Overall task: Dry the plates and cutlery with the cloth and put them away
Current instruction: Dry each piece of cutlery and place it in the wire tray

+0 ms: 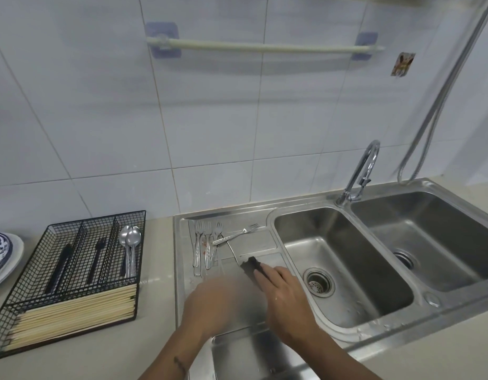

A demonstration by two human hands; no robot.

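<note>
1. Beige tabletop (158, 338) below a white tiled wall (100, 119); a towel rail (262, 47) is mounted at 12 o'clock.
2. Steel double sink (347, 270) at 3 o'clock, tap (360, 174) behind it.
3. Drainboard (254, 237) at centre carries forks (207, 242) and a knife (192, 231), lying loose.
4. Wire cutlery tray (59, 270) at 9 o'clock holds spoons (131, 242), dark utensils and chopsticks (73, 314); plates (1, 256) just beyond it.
5. Right hand (284, 294): grip curled round a dark-handled cleaver (237, 256).
6. Left hand (210, 303): motion-blurred, grip state cannot be told.
</note>
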